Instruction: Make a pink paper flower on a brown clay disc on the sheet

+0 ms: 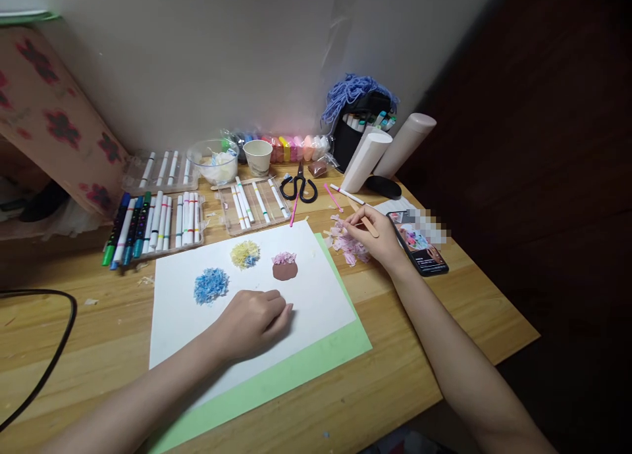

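My left hand (259, 319) rests curled on a white sheet of paper (316, 309), its fingers folded with nothing visible in them. On the sheet sit a blue shredded-paper cluster (211, 285), a yellow one with some blue (245, 254), and a brown pot shape (285, 271) topped with pink shreds (284, 258). To the right of the sheet, my right hand (380, 240) is closed around a wooden craft stick (369, 226). Its fingertips are over a pile of pink paper shreds (349, 247); whether they also pinch a shred, I cannot tell.
A green sheet (276, 368) lies under the white one. Behind are marker trays (254, 204), black scissors (299, 185), a paper cup (257, 156), a clear bowl (217, 163) and white tubes (368, 161). A phone (419, 243) lies by my right wrist. A black cable (69, 322) curves at left.
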The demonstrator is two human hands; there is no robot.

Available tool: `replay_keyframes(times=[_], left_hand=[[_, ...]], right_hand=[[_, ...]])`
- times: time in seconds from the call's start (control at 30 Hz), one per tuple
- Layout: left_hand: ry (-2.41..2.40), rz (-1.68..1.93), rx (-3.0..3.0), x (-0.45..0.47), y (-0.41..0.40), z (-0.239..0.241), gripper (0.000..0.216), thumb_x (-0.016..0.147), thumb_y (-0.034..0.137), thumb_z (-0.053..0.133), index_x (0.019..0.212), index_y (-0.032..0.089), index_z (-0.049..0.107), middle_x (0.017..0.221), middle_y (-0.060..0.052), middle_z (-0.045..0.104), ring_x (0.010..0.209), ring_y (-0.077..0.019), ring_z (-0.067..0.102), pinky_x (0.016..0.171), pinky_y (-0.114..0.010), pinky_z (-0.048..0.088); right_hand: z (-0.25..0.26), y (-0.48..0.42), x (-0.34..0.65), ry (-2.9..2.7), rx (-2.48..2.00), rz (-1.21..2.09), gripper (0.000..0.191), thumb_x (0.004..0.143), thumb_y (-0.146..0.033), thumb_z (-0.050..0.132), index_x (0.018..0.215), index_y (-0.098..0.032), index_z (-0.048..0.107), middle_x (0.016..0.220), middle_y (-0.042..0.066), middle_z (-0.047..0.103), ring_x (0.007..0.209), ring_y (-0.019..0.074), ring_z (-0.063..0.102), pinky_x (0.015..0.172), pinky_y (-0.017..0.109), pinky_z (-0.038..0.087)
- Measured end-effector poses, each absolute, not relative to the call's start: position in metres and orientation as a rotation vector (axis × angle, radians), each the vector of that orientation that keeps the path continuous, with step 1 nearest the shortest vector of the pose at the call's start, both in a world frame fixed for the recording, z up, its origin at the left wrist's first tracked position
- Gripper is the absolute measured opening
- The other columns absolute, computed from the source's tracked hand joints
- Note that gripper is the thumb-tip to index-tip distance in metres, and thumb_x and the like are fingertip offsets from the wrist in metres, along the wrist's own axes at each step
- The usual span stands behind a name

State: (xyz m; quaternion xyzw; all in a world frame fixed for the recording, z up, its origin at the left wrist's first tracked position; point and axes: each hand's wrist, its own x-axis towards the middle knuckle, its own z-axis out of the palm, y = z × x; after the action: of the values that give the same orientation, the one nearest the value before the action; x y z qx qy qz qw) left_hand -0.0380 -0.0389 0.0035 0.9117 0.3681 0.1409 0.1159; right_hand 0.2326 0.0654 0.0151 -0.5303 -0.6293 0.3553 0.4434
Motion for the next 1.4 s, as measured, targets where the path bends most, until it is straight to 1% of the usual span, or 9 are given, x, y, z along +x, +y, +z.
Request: replay_keyframes(times=[0.2, 0.4, 0.57, 0.67, 0.73, 0.87, 1.07, 1.17, 1.4], left_hand=[[1.083, 0.427, 2.664, -0.038, -0.039, 0.004, 0.04, 0.095, 0.024, 0.033, 0.061, 0.017, 0.052, 0.057, 0.001, 0.055, 0.046, -0.0095, 0.046, 0.048, -0.027, 0.026], [1.158, 0.601, 2.51, -0.041, -0.037, 0.005, 0.028, 0.095, 0.023, 0.036, 0.073, 0.017, 0.053, 0.066, 0.001, 0.056, 0.053, -0.0095, 0.048, 0.052, -0.024, 0.033], [1.292, 0.793, 2.234, -0.042, -0.035, 0.006, 0.013, 0.093, 0.029, 0.047, 0.094, 0.018, 0.055, 0.078, 0.0, 0.058, 0.06, -0.0102, 0.048, 0.058, -0.023, 0.037], [1.296, 0.861, 2.164, -0.042, -0.034, 0.006, 0.016, 0.091, 0.032, 0.052, 0.1, 0.019, 0.055, 0.084, -0.001, 0.058, 0.065, -0.0113, 0.048, 0.06, -0.024, 0.038], [1.269, 0.91, 2.141, -0.041, -0.033, 0.007, 0.016, 0.091, 0.032, 0.054, 0.098, 0.018, 0.056, 0.086, -0.002, 0.057, 0.066, -0.0112, 0.048, 0.061, -0.024, 0.039], [1.199, 0.927, 2.145, -0.041, -0.033, 0.007, 0.014, 0.092, 0.029, 0.051, 0.089, 0.017, 0.058, 0.079, -0.001, 0.056, 0.063, -0.0102, 0.046, 0.06, -0.023, 0.037], [1.19, 0.908, 2.22, -0.041, -0.035, 0.006, 0.014, 0.092, 0.027, 0.049, 0.084, 0.017, 0.055, 0.072, 0.0, 0.054, 0.059, -0.0095, 0.046, 0.056, -0.022, 0.036], [1.16, 0.873, 2.313, -0.04, -0.035, 0.004, 0.012, 0.091, 0.025, 0.049, 0.084, 0.017, 0.054, 0.072, 0.0, 0.055, 0.058, -0.009, 0.046, 0.054, -0.021, 0.036], [1.196, 0.791, 2.38, -0.038, -0.035, 0.003, 0.013, 0.091, 0.026, 0.048, 0.086, 0.016, 0.054, 0.076, -0.001, 0.056, 0.057, -0.0085, 0.048, 0.052, -0.021, 0.035]], right_hand=[[0.022, 0.061, 0.23, -1.484, -1.293, 1.025, 0.026, 0.069, -0.032, 0.072, 0.068, -0.02, 0.049, 0.071, -0.002, 0.056, 0.071, 0.0142, 0.056, 0.065, 0.026, 0.042], [0.03, 0.044, 0.208, -1.373, -1.173, 1.465, 0.031, 0.07, -0.032, 0.072, 0.07, -0.021, 0.043, 0.07, -0.004, 0.058, 0.054, 0.0096, 0.051, 0.05, 0.022, 0.033], [0.029, 0.018, 0.178, -1.552, -1.084, 1.542, 0.027, 0.073, -0.032, 0.072, 0.071, -0.02, 0.047, 0.074, -0.002, 0.059, 0.071, 0.0135, 0.057, 0.063, 0.026, 0.039], [0.028, 0.007, 0.168, -1.606, -1.053, 1.597, 0.027, 0.075, -0.033, 0.071, 0.07, -0.02, 0.048, 0.074, -0.002, 0.059, 0.068, 0.0126, 0.054, 0.062, 0.026, 0.038], [0.026, 0.003, 0.164, -1.621, -1.018, 1.628, 0.025, 0.076, -0.032, 0.07, 0.071, -0.02, 0.048, 0.075, -0.002, 0.058, 0.068, 0.0118, 0.052, 0.063, 0.026, 0.037], [0.023, 0.0, 0.162, -1.658, -0.996, 1.633, 0.024, 0.078, -0.033, 0.068, 0.073, -0.02, 0.049, 0.076, -0.001, 0.059, 0.07, 0.0125, 0.054, 0.065, 0.027, 0.039], [0.026, -0.007, 0.158, -1.787, -0.97, 1.432, 0.028, 0.072, -0.03, 0.074, 0.08, -0.022, 0.048, 0.096, 0.003, 0.064, 0.087, 0.0172, 0.06, 0.073, 0.03, 0.044], [0.025, -0.01, 0.157, -1.851, -1.007, 1.326, 0.024, 0.074, -0.027, 0.072, 0.08, -0.022, 0.049, 0.092, 0.002, 0.064, 0.08, 0.0158, 0.059, 0.069, 0.029, 0.043], [0.02, -0.006, 0.159, -1.842, -1.032, 1.353, 0.017, 0.081, -0.026, 0.064, 0.075, -0.022, 0.048, 0.081, 0.0, 0.061, 0.073, 0.014, 0.057, 0.066, 0.029, 0.043]])
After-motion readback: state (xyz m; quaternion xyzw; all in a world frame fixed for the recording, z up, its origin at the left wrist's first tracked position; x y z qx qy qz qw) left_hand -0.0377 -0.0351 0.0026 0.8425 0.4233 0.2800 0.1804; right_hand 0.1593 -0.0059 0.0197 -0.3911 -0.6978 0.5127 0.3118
